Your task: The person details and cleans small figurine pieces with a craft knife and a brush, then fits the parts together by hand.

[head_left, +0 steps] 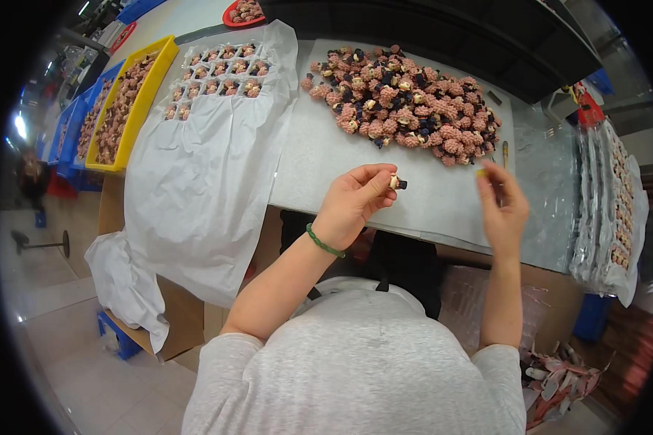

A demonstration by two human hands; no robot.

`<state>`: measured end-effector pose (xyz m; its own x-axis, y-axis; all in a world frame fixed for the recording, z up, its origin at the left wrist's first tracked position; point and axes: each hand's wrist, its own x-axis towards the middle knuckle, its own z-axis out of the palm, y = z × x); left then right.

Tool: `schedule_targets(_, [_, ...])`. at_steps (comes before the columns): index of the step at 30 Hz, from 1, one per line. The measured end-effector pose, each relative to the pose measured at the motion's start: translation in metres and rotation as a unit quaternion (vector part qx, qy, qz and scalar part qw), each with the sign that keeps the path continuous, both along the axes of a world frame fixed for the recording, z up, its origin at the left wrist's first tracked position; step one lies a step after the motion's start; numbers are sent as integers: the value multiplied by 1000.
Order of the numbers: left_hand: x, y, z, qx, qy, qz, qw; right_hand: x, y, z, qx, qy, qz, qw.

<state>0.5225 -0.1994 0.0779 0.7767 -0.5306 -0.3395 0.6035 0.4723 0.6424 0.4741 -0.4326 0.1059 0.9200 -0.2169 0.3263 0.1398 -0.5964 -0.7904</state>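
My left hand (357, 197), a green bracelet at its wrist, pinches a small figurine (395, 183) between thumb and fingers. The figurine has a cream part and a dark block-like end that sticks out to the right. My right hand (503, 206) is raised at the right side of the table, thumb and fingers drawn together. A small yellow thing (481, 172) shows at its fingertips; its kind cannot be made out. Beyond both hands lies a big pile of pink, bumpy figurines (413, 101) with dark and cream parts.
A white tray (225, 71) at left holds rows of figurines, its front covered by white sheeting (196, 188). Further left are a yellow bin (168, 54) and blue bins of figurines. Stacked filled trays (609, 203) stand at right. A thin tool (505, 154) lies near the pile.
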Motion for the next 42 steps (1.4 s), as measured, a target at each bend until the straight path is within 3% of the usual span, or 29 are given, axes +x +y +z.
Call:
schedule_targets(3, [-3,-3,4,49,-56,7,997,-6,52,-7,253,79,100,959])
schedule_targets(6, [-6,-1,-1,18,-111,25,993,-4,84,-17,381,89,119,912])
schedule_targets(10, [-6,8,3,-8,-101,38,994,-1,103,-26,337,23,117,934])
schedule_targets(21, [-1,12,-4,89,-95,15,991,-11,112,-31,516,123,82,844])
schedule_targets(28, [-1,11,-5,115,-76,17,990,-12,115,-33,507,112,75,851])
schedule_targets(42, [-2,11,-4,63,-45,16,997,-13,115,-35,469,84,73,876])
